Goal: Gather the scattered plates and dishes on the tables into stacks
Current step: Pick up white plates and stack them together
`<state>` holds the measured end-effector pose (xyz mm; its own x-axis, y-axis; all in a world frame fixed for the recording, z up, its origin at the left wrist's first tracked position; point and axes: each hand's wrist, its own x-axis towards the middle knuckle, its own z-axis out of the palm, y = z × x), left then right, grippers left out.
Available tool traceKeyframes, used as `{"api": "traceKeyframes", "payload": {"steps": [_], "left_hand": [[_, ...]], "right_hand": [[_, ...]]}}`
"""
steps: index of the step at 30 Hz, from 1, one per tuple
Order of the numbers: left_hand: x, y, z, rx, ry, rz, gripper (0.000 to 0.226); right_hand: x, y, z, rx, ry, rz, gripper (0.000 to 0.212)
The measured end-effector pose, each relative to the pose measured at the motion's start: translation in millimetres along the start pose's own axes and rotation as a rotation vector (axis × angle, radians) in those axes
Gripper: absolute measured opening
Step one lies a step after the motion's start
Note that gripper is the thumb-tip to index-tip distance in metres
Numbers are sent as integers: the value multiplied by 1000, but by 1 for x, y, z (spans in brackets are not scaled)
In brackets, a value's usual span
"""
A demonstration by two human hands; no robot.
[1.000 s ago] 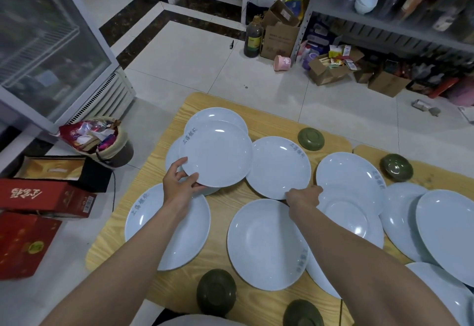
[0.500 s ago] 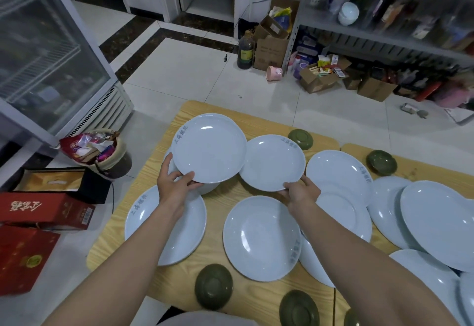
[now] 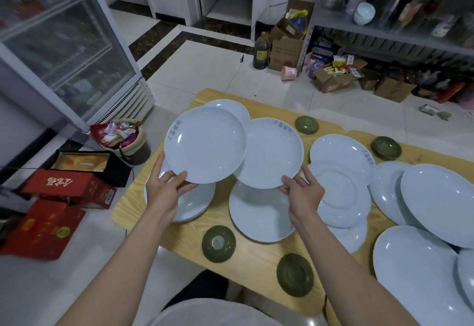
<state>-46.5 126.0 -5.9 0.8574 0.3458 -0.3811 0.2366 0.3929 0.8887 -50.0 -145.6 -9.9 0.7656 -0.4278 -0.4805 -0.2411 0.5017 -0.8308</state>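
Both forearms reach up from the bottom of the frame over the wooden table [image 3: 256, 259]. The left hand [image 3: 166, 192] pinches the near rim of a pale blue plate [image 3: 205, 146], thumb on top and fingers beneath, holding it lifted left of centre. The right hand [image 3: 302, 195] grips the near rim of a second plate [image 3: 274, 156] the same way at centre. The first plate's right edge overlaps the second's left edge. Other plates [image 3: 259, 213] lie on the table below and to the right, and upturned green bowls [image 3: 218, 243] sit toward the bottom.
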Motion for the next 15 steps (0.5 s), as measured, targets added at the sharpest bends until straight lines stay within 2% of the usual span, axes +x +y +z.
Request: {"api": "traceKeyframes", "payload": {"steps": [5, 15], "left_hand": [[-30, -10, -35, 13, 5, 4, 81], [-39, -16, -76, -39, 6, -44, 80]], "right_hand": [[-25, 13, -7, 28, -36, 1, 74], [-53, 28, 0, 55, 46, 44, 72]]}}
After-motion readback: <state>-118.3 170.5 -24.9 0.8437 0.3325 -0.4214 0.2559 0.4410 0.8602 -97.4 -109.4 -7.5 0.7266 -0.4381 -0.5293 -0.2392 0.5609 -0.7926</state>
